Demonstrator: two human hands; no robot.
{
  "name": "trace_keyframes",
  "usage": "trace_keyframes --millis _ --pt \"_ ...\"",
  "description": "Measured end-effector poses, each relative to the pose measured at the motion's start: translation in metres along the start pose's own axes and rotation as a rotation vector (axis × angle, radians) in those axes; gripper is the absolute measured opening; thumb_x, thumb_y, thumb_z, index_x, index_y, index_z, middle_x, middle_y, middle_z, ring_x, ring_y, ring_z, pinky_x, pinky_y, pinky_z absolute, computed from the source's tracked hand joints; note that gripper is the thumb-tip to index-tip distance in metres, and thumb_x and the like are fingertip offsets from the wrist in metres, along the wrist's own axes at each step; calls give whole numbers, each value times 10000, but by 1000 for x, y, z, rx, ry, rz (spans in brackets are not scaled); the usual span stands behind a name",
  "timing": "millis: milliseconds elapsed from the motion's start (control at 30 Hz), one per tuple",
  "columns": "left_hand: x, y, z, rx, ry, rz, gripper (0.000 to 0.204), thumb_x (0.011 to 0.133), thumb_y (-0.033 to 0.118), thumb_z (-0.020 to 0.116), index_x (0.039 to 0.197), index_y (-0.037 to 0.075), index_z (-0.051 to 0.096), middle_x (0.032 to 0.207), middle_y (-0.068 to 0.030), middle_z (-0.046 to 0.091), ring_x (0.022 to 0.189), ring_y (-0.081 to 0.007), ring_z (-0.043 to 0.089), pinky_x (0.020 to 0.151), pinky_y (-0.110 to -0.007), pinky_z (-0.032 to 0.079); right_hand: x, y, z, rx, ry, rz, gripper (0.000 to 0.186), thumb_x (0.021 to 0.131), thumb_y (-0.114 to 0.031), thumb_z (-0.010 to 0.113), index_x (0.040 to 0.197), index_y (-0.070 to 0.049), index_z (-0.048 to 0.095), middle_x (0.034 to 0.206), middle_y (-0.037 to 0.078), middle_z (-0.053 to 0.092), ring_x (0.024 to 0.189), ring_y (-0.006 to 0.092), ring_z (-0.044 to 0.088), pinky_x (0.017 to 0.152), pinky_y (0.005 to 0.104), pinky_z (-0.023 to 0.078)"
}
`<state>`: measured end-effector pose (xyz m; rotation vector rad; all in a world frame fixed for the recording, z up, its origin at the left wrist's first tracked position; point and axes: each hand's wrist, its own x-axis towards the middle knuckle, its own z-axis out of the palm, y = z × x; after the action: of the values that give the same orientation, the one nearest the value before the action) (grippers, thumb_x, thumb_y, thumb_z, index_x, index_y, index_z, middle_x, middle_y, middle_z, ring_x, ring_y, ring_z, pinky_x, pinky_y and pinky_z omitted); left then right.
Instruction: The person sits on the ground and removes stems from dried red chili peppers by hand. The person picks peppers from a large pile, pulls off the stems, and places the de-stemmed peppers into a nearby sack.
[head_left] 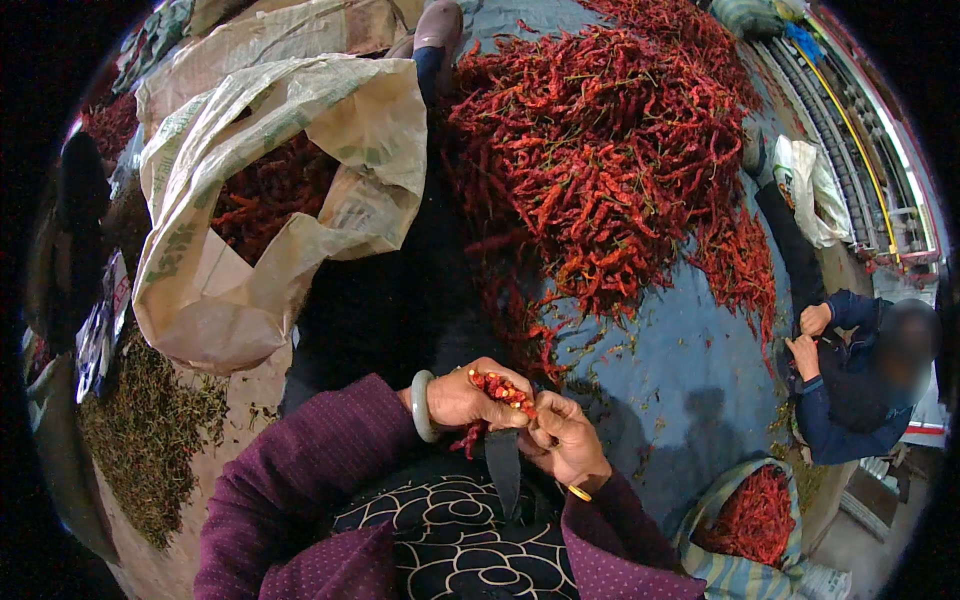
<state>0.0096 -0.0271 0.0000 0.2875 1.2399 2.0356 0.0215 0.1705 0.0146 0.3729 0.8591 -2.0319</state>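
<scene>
My left hand (462,400), with a pale bangle at its wrist, is closed round a bunch of dried red chili peppers (503,390). The cut-looking, yellowish ends of the bunch point toward my right hand (568,436), whose fingers are pinched together right beside them; what they grip is too small to tell. A yellow band circles that wrist. Below both hands hangs a dark strip (503,472) in front of my patterned apron (470,530). Beyond them spreads a large heap of red chili peppers (610,150) on a blue sheet (690,350).
An open whitish woven sack (350,215) with chilies inside stands at the left. Stems and scraps (160,440) cover the floor there. A striped sack of chilies (755,515) sits at the lower right, near another person (850,370) seated by the sheet. A white bag (810,195) lies farther back.
</scene>
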Motion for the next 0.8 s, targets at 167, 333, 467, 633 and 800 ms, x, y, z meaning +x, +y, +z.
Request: trace_keyframes --millis 167,333,467,633,800 --pt "-2 -2 -2 -3 -194 -74 104 784 99 644 796 2 609 639 35 507 618 -50 427 554 -235 352 1 -15 -9 -536 -245 -20 207 847 -143 620 691 -40 531 550 -25 467 483 101 429 472 260 359" --pt "7 -36 9 556 414 414 88 744 0 643 821 2 599 693 -68 559 634 -128 509 604 -272 419 19 -35 -7 -1493 -41 -670 136 822 -66 596 726 14 542 566 26 504 509 118 485 474 273 377" --pt "7 -5 19 440 468 430 62 780 5 617 830 4 579 681 -70 516 633 -158 517 615 -298 443 37 -35 -16 -454 317 -457 130 847 -76 577 730 -40 533 582 -14 460 501 96 423 433 251 309" --pt "-11 8 0 -688 361 98 90 829 71 606 875 30 541 664 -49 503 609 -145 475 683 -333 440 44 -45 -82 -959 300 -224 190 880 -211 587 927 -27 585 655 4 497 574 135 467 508 293 379" --pt "-4 -3 -18 -641 305 143 69 838 94 593 841 41 549 655 -26 502 591 -130 473 684 -325 431 90 -39 -162 -1529 567 -411 260 844 -250 639 967 -21 626 837 64 579 745 167 519 668 372 428"
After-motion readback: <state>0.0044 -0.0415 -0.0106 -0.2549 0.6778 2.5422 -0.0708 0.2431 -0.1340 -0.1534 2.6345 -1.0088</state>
